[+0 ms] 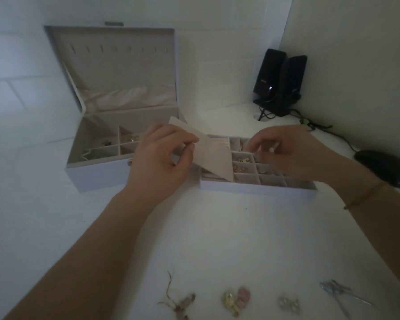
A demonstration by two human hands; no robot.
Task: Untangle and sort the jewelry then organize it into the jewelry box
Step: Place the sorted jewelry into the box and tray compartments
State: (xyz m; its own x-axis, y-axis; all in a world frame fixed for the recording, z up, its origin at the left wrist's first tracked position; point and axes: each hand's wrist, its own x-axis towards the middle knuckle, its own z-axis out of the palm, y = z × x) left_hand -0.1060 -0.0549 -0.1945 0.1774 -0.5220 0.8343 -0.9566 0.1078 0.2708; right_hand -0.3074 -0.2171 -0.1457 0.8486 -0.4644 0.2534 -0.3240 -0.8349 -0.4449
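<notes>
On the white worktop, a pale card is pinched by the left hand over the divided tray; the right hand is curled, its grip not discernible.

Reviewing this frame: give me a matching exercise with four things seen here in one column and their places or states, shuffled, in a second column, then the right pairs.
Things:
1. left hand
2. right hand
3. jewelry box
4. black speakers

Places or states:
A. stands with its lid open, back left
B. in the far corner by the wall
C. pinches a pale card flap
D. reaches its fingers into the divided tray

Pairs: 1-C, 2-D, 3-A, 4-B
</notes>
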